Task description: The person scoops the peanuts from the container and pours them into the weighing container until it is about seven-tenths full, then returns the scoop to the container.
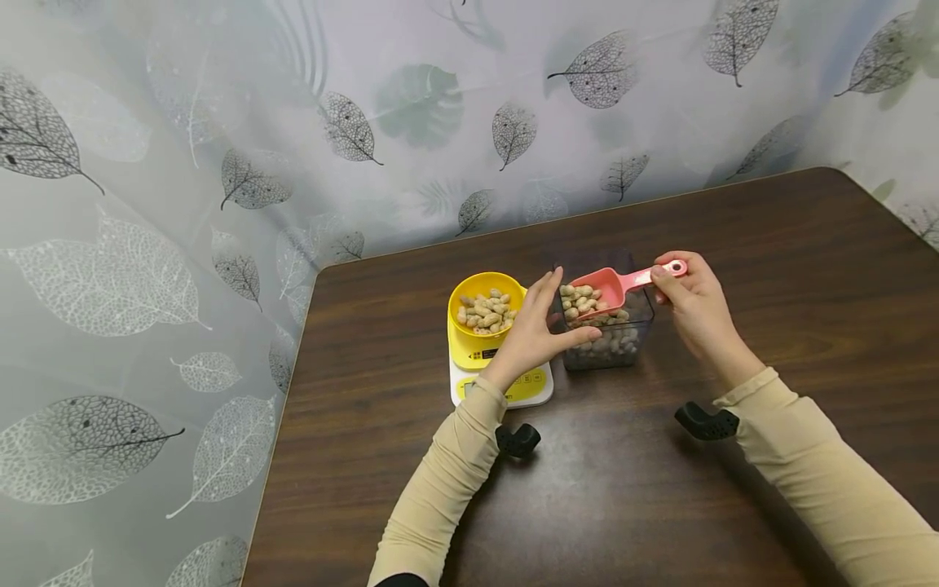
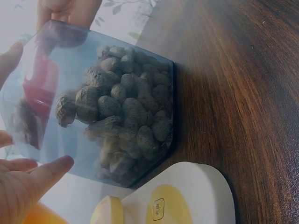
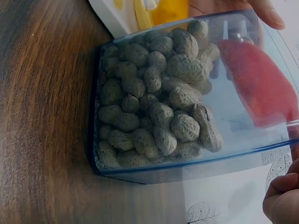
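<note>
My right hand (image 1: 693,302) pinches the handle of a pink scoop (image 1: 612,287) between thumb and fingers. Peanuts in their shells (image 1: 579,300) lie in the scoop, which is at the top of a clear, dark-tinted container (image 1: 646,323). More peanuts (image 3: 161,107) fill the lower part of that container. My left hand (image 1: 530,336) is at the container's left side, fingers straight and spread, thumb stretched along the front rim. Left of it, a yellow bowl (image 1: 456,316) with peanuts sits on a yellow and white kitchen scale (image 1: 541,393); my left hand hides part of the scale.
Everything stands on a dark wood-grain table (image 1: 352,456), towards its back edge. A leaf-patterned covering (image 1: 418,163) hangs behind and to the left. A black wrist mount (image 1: 518,441) juts from my left sleeve, and another black mount (image 1: 706,421) from my right.
</note>
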Tool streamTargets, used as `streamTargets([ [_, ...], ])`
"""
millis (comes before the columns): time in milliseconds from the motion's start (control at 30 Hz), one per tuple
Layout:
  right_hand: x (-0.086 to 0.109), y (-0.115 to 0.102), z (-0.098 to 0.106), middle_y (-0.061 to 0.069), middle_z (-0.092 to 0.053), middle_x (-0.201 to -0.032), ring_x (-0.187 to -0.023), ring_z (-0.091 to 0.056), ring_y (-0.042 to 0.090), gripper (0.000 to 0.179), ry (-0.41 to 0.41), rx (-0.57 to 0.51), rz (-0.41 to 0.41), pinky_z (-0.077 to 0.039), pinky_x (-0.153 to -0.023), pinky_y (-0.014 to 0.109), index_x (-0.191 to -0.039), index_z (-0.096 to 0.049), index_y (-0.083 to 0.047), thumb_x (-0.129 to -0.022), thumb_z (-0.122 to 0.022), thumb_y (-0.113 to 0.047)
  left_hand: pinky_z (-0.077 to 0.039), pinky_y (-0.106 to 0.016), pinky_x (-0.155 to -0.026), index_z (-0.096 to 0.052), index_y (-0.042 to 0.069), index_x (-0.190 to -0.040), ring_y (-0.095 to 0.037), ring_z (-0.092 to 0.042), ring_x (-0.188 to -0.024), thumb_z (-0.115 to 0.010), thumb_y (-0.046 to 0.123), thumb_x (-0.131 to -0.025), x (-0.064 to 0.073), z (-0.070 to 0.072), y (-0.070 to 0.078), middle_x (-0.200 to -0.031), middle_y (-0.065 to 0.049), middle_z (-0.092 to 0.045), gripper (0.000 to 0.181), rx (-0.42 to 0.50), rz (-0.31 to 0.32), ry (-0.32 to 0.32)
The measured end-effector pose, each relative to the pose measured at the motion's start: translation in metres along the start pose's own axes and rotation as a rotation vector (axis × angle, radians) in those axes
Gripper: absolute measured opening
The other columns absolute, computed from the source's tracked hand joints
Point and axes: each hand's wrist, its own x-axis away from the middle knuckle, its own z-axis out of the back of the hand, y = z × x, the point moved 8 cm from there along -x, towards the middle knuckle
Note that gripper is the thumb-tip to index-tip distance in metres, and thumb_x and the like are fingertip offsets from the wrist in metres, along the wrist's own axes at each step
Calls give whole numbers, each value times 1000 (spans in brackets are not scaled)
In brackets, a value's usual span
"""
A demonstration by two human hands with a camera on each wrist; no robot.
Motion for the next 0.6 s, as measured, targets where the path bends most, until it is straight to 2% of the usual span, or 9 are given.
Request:
streamTargets([
  [100, -1, 0, -1, -6, -49, -73, -60, -43, 3, 10, -11, 15, -10, -36, -52, 11, -101, -47, -13, -94, -52, -7, -44, -31, -103, -7, 39, -148, -18, -33, -138, -72, 42, -78, 0, 0, 0, -158, 0, -9, 96, 0, 2, 1],
  [167, -1, 1, -1, -5, -49, -72, -60, -43, 4, 10, -6, -11, -19, -35, -51, 11, -100, -47, -12, -93, -52, -7, -44, -31, -103, -7, 41, -148, -18, -32, -139, -72, 42, -78, 0, 0, 0, -158, 0, -9, 96, 0, 3, 1],
  [433, 1, 1, 2, -2, -48, -78, -62, -43, 6, 14, 18, -203, -50, -41, -58, 13, -101, -44, -5, -92, -54, -7, -43, -28, -103, -7, 43, -147, -16, -33, -138, -73, 41, -78, -1, -1, 0, -158, 4, -9, 95, 7, 9, -1],
  [600, 1, 0, 8, 0, -46, -82, -63, -42, 8, 16, 34, -294, -43, -40, -60, 14, -101, -42, -3, -91, -55, -7, -43, -27, -103, -7, 44, -146, -15, -32, -138, -73, 41, -78, -1, -1, 1, -158, 3, -8, 95, 13, 11, -4],
])
